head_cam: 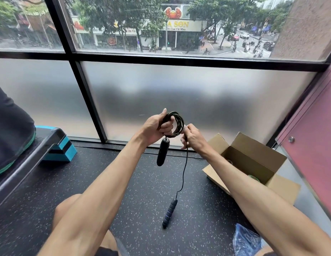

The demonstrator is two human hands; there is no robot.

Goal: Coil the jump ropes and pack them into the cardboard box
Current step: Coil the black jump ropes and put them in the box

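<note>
Left hand (159,126) fisted around black jump rope coil (176,122), held at chest height before frosted window. Right hand (193,138) pinching loose cord (185,163) just beside coil. One handle (163,153) dangles below left hand; second handle (169,213) lies on speckled floor (138,182). Open cardboard box (253,159) on floor at right, near right forearm. Blue plastic bag (244,241) at lower right.

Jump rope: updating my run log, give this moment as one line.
step: coiling | left hand: holds coil | right hand: feeds cord | loose handle: hanging | cardboard box: open
</note>
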